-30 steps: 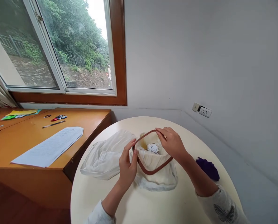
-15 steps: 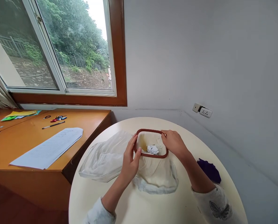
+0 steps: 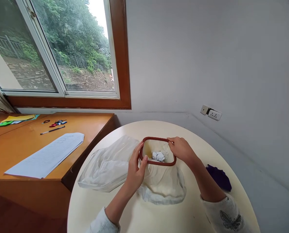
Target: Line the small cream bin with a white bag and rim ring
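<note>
On the round table stands a small trash bin with a brown rim [image 3: 160,164]. A whitish plastic bag [image 3: 162,184] is draped over its outside, its edge spread on the tabletop. Inside the bin lies a crumpled piece of white paper [image 3: 158,156]. My left hand [image 3: 137,166] grips the left side of the rim, thumb over the front corner. My right hand [image 3: 182,149] is closed on the rim's far right corner. A second, loose white plastic bag [image 3: 108,163] lies just left of the bin.
A dark purple piece [image 3: 218,177] lies at the right of the round table [image 3: 159,220]. On the wooden desk [image 3: 96,129] to the left are paper sheets [image 3: 47,155], a pen [image 3: 52,130], keys [image 3: 58,123] and coloured papers [image 3: 17,119]. A wall socket [image 3: 214,114] is behind the table.
The view has shifted slightly. Both hands keep their grip on the rim, and the bin and bags look almost unmoved.
</note>
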Motion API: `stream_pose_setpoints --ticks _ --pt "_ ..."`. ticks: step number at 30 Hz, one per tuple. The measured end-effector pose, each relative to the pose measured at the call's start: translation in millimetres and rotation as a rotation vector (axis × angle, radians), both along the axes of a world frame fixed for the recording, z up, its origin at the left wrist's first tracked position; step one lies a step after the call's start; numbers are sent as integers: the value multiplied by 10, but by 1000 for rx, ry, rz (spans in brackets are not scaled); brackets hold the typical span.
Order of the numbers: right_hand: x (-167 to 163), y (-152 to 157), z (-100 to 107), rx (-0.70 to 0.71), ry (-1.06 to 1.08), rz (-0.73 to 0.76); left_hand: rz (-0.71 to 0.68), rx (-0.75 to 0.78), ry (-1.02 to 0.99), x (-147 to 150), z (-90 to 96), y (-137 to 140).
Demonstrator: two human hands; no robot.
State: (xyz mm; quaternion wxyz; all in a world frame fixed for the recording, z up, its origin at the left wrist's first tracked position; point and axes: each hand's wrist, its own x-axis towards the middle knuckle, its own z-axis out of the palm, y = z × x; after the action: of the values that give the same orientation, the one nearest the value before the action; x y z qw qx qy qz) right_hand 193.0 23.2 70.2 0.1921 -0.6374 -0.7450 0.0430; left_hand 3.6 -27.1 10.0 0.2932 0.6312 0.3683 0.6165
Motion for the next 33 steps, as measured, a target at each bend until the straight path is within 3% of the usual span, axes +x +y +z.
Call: stream_pose_setpoints --ticks 8,18,25,33 --pt "-43 -16 68 -134 -109 -80 35 3 56 6 -38 11" --pt "-61 -41 69 -111 -179 -79 -20 2 98 -55 -48 40" --pt "-72 -27 -9 40 25 91 -78 25 79 -77 -50 36" --pt "-86 -48 39 -31 141 188 -120 -24 88 -96 -62 36"
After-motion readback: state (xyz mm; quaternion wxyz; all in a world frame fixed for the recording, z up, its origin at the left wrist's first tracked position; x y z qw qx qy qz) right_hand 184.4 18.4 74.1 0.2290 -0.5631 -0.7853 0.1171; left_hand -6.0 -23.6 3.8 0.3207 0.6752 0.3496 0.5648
